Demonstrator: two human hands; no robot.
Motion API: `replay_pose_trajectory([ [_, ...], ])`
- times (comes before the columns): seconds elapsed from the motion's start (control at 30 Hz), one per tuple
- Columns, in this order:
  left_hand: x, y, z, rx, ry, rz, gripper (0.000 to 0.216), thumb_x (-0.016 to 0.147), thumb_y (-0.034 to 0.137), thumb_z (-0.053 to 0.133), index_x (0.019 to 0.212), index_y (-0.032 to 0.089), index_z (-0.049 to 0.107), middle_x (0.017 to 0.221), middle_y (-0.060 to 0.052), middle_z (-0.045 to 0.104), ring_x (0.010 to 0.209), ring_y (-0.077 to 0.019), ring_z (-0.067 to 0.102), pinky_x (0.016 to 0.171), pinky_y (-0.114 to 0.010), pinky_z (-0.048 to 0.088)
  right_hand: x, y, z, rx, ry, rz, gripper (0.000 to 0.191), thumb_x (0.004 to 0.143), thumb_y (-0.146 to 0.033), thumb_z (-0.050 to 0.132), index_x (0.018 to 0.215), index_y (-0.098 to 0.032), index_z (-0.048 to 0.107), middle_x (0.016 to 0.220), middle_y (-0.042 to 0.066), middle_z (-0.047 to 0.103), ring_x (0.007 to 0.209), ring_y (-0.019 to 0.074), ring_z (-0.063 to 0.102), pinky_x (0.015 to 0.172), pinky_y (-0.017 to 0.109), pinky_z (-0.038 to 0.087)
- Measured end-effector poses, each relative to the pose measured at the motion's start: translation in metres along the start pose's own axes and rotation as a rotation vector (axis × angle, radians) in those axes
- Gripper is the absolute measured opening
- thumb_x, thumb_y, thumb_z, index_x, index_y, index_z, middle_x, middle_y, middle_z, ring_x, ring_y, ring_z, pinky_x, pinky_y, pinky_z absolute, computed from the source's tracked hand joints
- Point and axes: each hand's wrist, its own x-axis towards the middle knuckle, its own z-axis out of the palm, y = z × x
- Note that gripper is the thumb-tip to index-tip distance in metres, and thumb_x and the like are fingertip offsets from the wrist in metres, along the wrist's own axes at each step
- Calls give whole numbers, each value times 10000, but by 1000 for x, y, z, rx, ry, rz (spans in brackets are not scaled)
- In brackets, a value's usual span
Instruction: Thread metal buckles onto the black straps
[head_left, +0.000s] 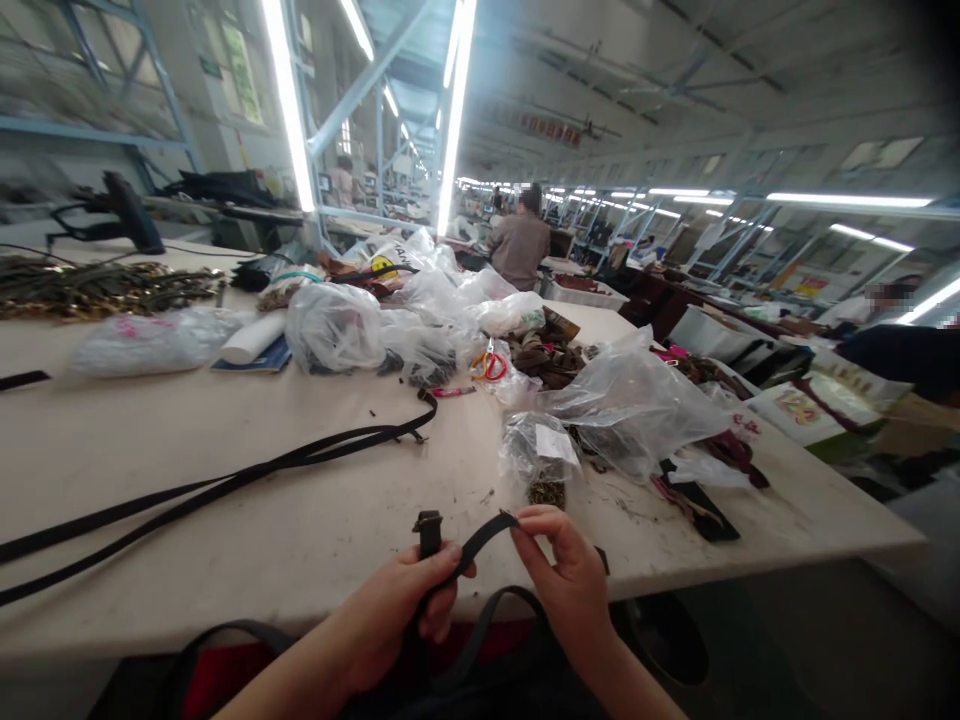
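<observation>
Near the table's front edge, my left hand (424, 590) is closed around a dark strap (480, 538). A metal buckle (428, 519) on a strap piece sticks up above my left thumb. From that grip the strap curves to my right hand (566, 560), where thumb and fingers pinch its end. Something small at the pinched tip is too small to make out. Below my hands the strap hangs in a loop over the edge. On the left of the table lie long black straps (285, 462) with metal fittings at their far end.
Clear plastic bags (334, 325) are heaped across the table's back. Red-and-yellow-handled scissors (489, 366) lie among them. A bag with small brass-coloured parts (546, 492) sits beyond my right hand. Many metal-ended straps (105, 285) are piled at the far left. A person (521, 245) is farther back.
</observation>
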Motion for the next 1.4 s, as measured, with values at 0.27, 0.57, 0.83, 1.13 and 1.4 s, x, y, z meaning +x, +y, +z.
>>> replay_pose_trajectory([
  [0.27,-20,3,-1,289,48,93,425,801,555,453,779,138,527,410,71,389,395,-78,303,453,-219,249,-6,-14,-11,-136,-16,-266,112,811,-111,537,860,-212,543,853,29,619,806,139,606,710,271,500],
  [0.57,-35,3,4,282,138,128,419,771,569,476,774,151,508,396,77,381,401,-86,315,462,-221,261,-15,-25,-6,-21,36,-128,76,804,-136,554,810,-208,530,840,17,611,795,133,601,692,254,490],
  [0.83,-37,-6,12,22,106,167,381,793,517,498,821,138,518,410,91,351,400,-72,289,477,-219,302,-15,-25,7,51,146,0,39,804,-195,569,797,-192,531,877,42,608,835,155,592,737,292,489],
  [1.13,-34,-8,17,71,145,180,426,765,552,504,802,128,537,396,81,378,388,-71,323,463,-214,294,-18,-24,18,37,153,-34,42,807,-168,562,812,-191,528,882,42,605,824,147,593,721,288,493],
  [1.4,-37,5,20,190,177,189,383,783,538,470,708,163,464,377,73,396,387,-80,341,465,-212,309,-20,-26,11,21,-87,-324,154,807,-82,523,874,-215,560,852,19,606,829,133,580,732,251,477],
])
